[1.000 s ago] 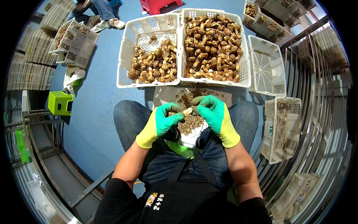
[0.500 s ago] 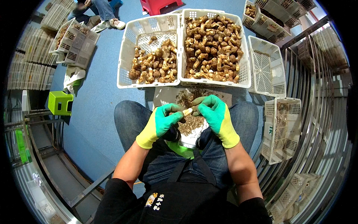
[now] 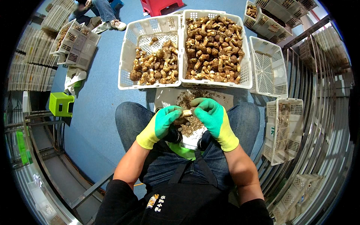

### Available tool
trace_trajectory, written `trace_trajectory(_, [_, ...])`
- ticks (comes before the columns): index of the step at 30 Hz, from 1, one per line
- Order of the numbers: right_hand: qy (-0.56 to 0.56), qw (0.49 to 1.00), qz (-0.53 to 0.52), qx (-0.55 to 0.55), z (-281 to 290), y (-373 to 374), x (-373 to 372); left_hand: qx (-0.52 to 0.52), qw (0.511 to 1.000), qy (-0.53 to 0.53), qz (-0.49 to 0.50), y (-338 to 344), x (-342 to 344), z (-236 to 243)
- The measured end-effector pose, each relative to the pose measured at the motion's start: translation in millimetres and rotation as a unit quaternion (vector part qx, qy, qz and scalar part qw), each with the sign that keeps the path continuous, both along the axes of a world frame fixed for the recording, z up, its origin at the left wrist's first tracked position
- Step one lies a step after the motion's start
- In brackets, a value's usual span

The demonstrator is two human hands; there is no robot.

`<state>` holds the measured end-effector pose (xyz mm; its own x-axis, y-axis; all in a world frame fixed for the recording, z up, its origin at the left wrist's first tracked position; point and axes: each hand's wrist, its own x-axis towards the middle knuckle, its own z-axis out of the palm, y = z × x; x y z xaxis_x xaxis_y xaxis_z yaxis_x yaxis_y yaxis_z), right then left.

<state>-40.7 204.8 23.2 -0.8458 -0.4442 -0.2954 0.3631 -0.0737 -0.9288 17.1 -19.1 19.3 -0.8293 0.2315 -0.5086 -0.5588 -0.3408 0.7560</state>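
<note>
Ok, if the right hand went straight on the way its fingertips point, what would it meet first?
Probably the mushroom held in the left hand: the right hand sits close at its pale end, though actual contact is unclear.

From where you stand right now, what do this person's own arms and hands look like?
The left hand and right hand wear matching two-tone gloves: teal-green over the thumb and much of the hand, bright yellow toward the wrist, with dark smudging around the fingertips. Beyond the cuffs, the forearms are bare up to short black sleeves.
</note>
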Motion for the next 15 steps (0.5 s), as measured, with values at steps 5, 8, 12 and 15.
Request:
trace_trajectory(5, [-0.077,0.987,-0.096,-0.104,-4.1,-4.4,1.6,-0.019,1.0,-0.007,0.022,1.8,0.9,-4.3])
trace_trajectory(8, [-0.013,0.997,-0.055,-0.045,-6.5,2.8,-1.0,-0.152,0.987,0.053,-0.027,6.5,-4.1,5.9])
trace_trajectory(12, [-0.016,0.999,-0.033,0.032,-3.1,2.0,-2.3,-0.26,0.933,0.246,-0.028,9.1,-2.1,-6.7])
trace_trajectory(15, [-0.025,0.993,-0.104,-0.056,-11.8,0.6,-3.3,-0.336,0.877,0.341,-0.042,5.7,-1.5,-6.8])
